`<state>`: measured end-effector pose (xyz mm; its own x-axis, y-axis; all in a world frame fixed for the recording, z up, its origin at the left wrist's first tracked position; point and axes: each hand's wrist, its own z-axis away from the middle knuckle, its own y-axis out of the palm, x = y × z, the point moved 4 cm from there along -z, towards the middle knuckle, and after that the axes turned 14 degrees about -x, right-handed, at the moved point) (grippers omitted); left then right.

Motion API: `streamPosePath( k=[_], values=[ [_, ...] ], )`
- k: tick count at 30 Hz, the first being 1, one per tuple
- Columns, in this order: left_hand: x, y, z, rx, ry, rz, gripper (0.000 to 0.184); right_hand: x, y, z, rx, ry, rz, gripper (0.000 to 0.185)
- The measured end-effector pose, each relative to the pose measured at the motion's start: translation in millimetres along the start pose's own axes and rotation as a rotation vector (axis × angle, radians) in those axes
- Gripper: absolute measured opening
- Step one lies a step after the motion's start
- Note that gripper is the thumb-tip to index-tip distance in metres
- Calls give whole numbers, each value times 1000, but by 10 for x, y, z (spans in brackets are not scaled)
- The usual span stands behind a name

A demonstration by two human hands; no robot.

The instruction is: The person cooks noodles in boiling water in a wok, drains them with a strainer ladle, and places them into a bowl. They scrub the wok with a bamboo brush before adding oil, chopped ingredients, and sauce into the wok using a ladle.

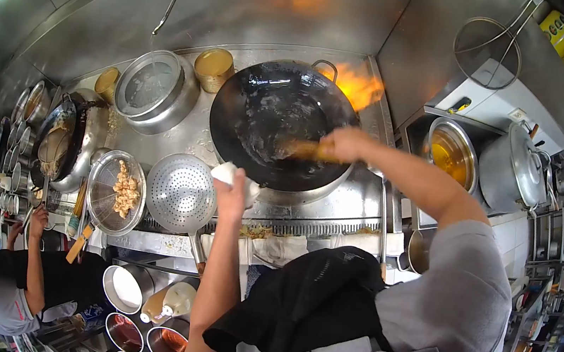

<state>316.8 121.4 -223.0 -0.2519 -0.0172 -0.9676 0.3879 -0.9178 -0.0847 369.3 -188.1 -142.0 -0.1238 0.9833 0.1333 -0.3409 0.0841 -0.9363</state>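
Note:
A large black wok [257,94] sits tilted on the stove, its inside wet. Inside it, my right hand [344,145] is closed around a yellowish-brown wok brush [303,150], whose bristle end is blurred by motion against the wok's surface. At the wok's near left rim, my left hand [230,198] grips a folded white cloth [227,172] pressed to the edge. Flames [358,86] flare behind the wok's right side. Just left of my left hand lies a perforated metal strainer [182,191].
A mesh skimmer [108,196] holds browned food pieces. Farther left, a co-worker's hand [39,221] is near another wok [63,136]. A pot [189,96] and a brown tub [214,67] stand behind. To the right are a bowl of amber liquid [451,159] and a lidded pot [515,164].

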Motion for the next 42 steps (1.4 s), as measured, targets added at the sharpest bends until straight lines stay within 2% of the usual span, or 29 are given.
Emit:
streamPosePath(
  k=[1,2,3,6,7,8,9,11,14,16,17,18,19,21,22,23,24,25,27,28,30,31,32,34,35,37,39,40,42],
  values=[
    [-30,90,13,-16,42,-27,53,-154,-43,-268,-138,1,50,43],
    [2,101,-27,-11,53,-27,53,-154,-97,-513,-257,65,24,44],
    [110,97,-83,-46,92,-45,57,-46,-128,-744,-236,258,-60,43],
    [353,63,-188,-130,169,-53,63,338,322,-976,-548,356,-332,39],
    [298,22,-123,-92,138,-57,62,502,398,-797,-468,367,-325,37],
    [220,80,-127,-56,118,-40,62,575,513,-642,-509,289,-326,39],
    [231,68,-171,-46,137,-89,61,512,671,-555,-466,225,-294,47],
    [190,54,-179,-12,106,-88,61,447,422,-7,-251,150,-210,50],
    [57,39,-124,-7,104,-153,60,-303,282,306,-140,61,40,51],
    [-162,58,-18,20,5,-150,60,-671,-155,225,-224,48,305,43],
    [-185,71,-15,18,-86,-166,56,-901,-205,-64,-352,25,330,41],
    [-175,70,-57,8,-82,-170,56,-1019,-194,-425,-489,-12,277,43],
    [-134,70,-89,47,-44,-156,58,-913,-169,-726,-642,-23,213,45],
    [58,57,-203,69,5,-174,56,-388,160,-1276,-561,199,138,46],
    [108,39,-242,62,11,-177,56,14,275,-1238,-486,317,-112,48],
    [108,32,-257,94,-32,-169,50,356,431,-1183,-623,295,-247,46],
    [97,23,-273,131,-73,-162,43,604,588,-1174,-597,265,-309,44],
    [3,5,-303,135,-63,-168,43,827,588,-993,-539,176,-390,47],
    [-84,12,-258,209,-382,-45,30,960,753,-740,-495,78,-485,51],
    [-72,14,-245,216,-377,-42,30,937,769,-601,-457,-9,-498,51],
    [43,7,-233,130,-207,-61,25,759,381,56,-24,84,-574,50],
    [91,2,-149,138,-210,-63,25,503,515,103,-106,-75,-497,48],
    [107,-15,-80,110,-166,-27,26,266,545,271,-145,-140,-480,44],
    [128,-50,29,49,-81,48,27,-131,465,754,-162,-58,-447,45],
    [170,-84,69,31,-93,54,29,-303,420,1029,-119,85,-622,44],
    [130,-163,211,20,-74,47,29,-698,458,1364,-264,108,-736,42],
    [28,-176,302,-5,-20,26,28,-974,539,1636,-519,139,-864,44],
    [-28,-184,350,-1,10,13,28,-1015,608,1734,-507,143,-866,44],
    [-27,-189,309,16,55,37,28,-1002,485,2098,-524,484,-1054,43]
  ],
)
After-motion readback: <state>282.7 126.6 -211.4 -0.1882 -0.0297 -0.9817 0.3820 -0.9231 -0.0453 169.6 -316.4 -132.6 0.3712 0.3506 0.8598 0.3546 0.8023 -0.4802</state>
